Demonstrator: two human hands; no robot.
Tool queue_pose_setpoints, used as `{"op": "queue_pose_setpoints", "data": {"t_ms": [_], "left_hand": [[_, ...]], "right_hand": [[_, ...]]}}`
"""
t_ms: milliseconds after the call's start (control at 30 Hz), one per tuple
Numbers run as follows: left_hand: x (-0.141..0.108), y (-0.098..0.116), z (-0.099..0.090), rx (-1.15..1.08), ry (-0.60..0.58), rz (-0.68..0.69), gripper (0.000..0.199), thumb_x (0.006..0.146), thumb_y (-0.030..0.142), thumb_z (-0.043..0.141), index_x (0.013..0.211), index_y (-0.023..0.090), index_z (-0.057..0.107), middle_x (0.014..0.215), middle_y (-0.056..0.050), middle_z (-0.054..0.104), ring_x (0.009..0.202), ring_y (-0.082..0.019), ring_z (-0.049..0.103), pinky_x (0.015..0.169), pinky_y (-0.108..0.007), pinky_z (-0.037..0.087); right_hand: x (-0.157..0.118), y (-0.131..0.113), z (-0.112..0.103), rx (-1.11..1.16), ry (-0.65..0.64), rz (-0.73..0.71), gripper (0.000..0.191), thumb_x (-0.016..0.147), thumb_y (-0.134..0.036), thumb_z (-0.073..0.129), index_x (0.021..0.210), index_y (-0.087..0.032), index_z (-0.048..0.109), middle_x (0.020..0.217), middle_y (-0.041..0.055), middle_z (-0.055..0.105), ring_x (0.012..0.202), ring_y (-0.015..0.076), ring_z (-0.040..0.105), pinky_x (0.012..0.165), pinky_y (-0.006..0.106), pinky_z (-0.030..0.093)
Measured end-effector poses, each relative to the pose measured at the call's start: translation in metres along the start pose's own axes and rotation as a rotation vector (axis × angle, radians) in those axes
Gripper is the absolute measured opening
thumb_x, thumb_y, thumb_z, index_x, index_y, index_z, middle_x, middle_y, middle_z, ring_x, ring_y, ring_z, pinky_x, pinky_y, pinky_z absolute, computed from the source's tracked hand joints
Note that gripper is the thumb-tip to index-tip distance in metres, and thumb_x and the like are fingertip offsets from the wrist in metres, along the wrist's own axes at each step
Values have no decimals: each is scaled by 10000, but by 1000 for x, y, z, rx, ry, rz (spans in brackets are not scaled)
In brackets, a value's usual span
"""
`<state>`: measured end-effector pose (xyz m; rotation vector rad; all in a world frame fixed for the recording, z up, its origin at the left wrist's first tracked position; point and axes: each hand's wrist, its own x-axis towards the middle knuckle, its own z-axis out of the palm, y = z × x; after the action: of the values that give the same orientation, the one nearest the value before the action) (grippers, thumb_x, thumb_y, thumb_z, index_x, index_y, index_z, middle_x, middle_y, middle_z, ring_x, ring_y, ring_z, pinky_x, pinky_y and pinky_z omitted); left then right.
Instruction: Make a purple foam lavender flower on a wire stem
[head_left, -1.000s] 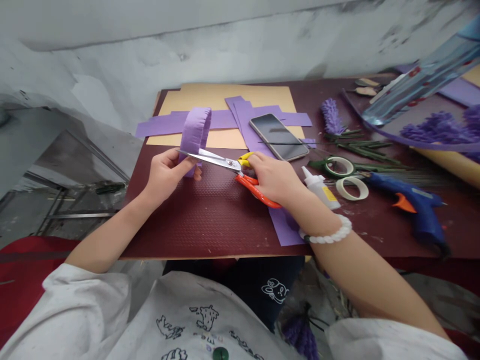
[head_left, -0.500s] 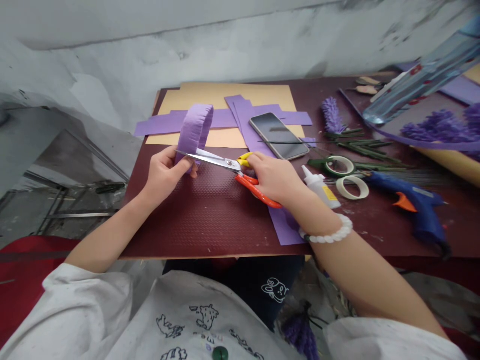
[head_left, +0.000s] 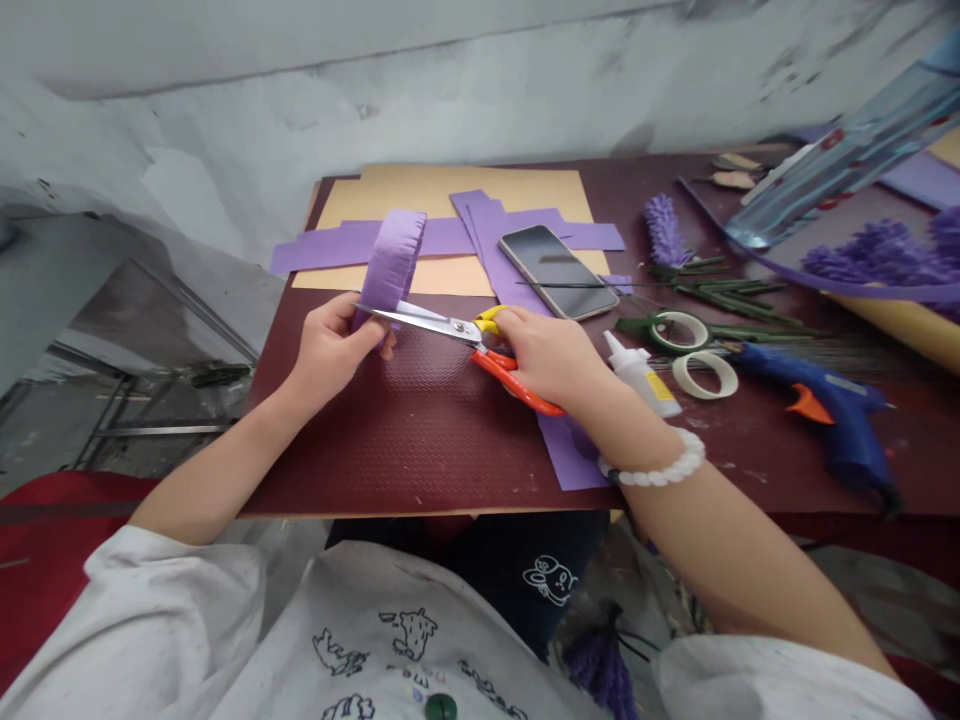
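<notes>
Two blades of the scissors [head_left: 459,328] stand slightly apart at the purple strip [head_left: 394,260], which I see curved into a loop above the near part of the table [head_left: 420,430]. On my view the left hand [head_left: 330,340] has its thumb and fingers closed on the lower end of that strip, right beside the blade tips. A row of small cuts runs along the strip's edge. The right hand [head_left: 551,350] is wrapped around the scissors' red and yellow handles, and I have a white bracelet [head_left: 664,472] showing on that wrist.

Beyond the loop I make out flat purple pieces [head_left: 442,237] lying across tan sheets [head_left: 525,185], with a phone [head_left: 556,272] resting partly on the purple ones. Right of the right hand I find a glue bottle [head_left: 641,375], green tape [head_left: 679,332], a white roll [head_left: 705,376] and a blue glue gun [head_left: 832,400].
</notes>
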<state>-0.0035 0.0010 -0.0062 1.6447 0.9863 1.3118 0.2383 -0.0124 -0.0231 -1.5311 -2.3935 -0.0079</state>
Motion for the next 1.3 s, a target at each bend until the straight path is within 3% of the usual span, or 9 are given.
{"op": "queue_pose_setpoints", "data": {"t_ms": [333,700,967,1300], "left_hand": [[0,-2,0,7,-26,12,79,754,145,612,690,173,577,560,40,616,487,-90,567,549,-247,480],[-1,2,1,43,-16,-10,114,761,161,609,652,164,575,545,32,613,483,-89,570,534,-237,486],[1,-3,0,-23,11,46,54,758,171,577,705,179,569,541,41,580,486,-93,543,533,-246,459],[-1,3,1,25,-8,-8,80,728,131,587,667,172,556,538,41,600,482,-89,555,545,-243,478]], "right_hand": [[0,1,1,-11,4,1,351,878,-439,473,985,-135,614,1062,108,690,839,229,640,581,282,331],[0,-2,1,-115,-44,57,399,873,-450,452,973,-121,653,901,110,714,732,225,632,544,295,283],[1,-2,5,-9,-5,-8,452,904,-495,422,1098,-113,566,1129,145,628,970,256,598,686,310,408],[1,-3,-2,-48,-79,38,388,901,-447,450,1062,-127,598,1146,133,651,890,242,621,611,296,366]]}}
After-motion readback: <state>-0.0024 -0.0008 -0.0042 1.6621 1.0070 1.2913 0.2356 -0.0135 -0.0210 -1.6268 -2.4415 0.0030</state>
